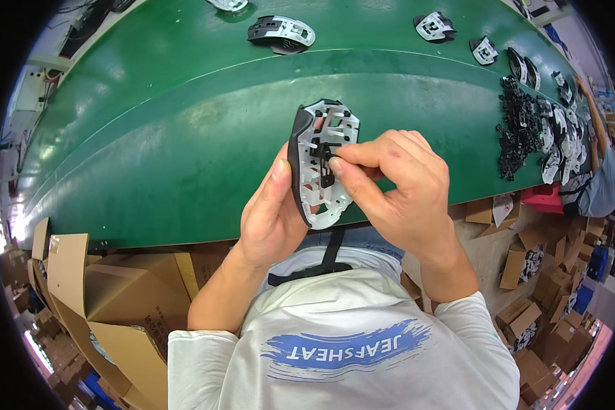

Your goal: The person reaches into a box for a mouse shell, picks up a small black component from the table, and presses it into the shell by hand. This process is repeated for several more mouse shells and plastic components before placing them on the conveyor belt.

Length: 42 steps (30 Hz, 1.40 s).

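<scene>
My left hand (272, 217) holds a white and black computer mouse shell (327, 216) from its left side, its ribbed inner face turned up. Along the middle of the shell lies a small black plastic part (326, 176). My right hand (404, 183) pinches with thumb and forefinger at the upper right of this black part, against the shell. The fingertips hide exactly where the black part meets the white ribs.
Across the green table (205, 130) stand other mouse shells (283, 33). A pile of black plastic parts (516, 130) and a row of white shells (560, 147) lie at the right. An open cardboard box (123, 280) stands lower left. Another person (598, 181) works at far right.
</scene>
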Each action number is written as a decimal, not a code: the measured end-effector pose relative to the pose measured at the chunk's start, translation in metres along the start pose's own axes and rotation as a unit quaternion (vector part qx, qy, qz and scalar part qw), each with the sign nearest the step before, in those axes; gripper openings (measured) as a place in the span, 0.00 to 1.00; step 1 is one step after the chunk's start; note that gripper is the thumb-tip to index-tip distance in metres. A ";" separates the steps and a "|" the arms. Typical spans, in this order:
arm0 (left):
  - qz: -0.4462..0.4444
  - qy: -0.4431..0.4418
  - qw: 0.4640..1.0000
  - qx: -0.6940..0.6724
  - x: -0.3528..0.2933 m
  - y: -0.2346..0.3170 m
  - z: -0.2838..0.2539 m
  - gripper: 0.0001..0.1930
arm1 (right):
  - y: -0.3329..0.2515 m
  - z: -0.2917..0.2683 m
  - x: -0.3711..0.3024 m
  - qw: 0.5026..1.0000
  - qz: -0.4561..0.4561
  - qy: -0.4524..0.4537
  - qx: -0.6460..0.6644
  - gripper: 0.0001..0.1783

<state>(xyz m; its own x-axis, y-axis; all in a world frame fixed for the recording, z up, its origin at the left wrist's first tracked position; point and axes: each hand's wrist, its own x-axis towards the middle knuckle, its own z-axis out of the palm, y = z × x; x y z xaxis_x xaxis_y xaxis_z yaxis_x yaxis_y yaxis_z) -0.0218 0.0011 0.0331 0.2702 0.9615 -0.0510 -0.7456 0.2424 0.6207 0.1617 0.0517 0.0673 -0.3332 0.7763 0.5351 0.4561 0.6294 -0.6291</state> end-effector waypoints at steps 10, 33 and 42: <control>-0.045 0.005 0.996 0.072 -0.002 0.008 0.017 0.35 | -0.002 -0.006 -0.006 1.000 0.015 0.014 -0.023 0.09; -0.070 0.033 0.997 -0.022 -0.001 0.005 0.013 0.31 | 0.014 -0.009 -0.018 0.905 0.241 -0.040 0.349 0.28; 0.005 0.146 0.934 0.326 0.008 -0.003 0.004 0.26 | 0.019 0.011 -0.015 0.967 0.124 -0.015 0.222 0.33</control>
<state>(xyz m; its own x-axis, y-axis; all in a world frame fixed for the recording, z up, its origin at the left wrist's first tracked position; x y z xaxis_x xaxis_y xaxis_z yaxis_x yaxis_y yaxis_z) -0.0146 0.0076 0.0343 0.0157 0.9808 -0.1945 -0.1912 0.1939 0.9622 0.1656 0.0521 0.0412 -0.2850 0.9021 0.3241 0.1274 0.3707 -0.9200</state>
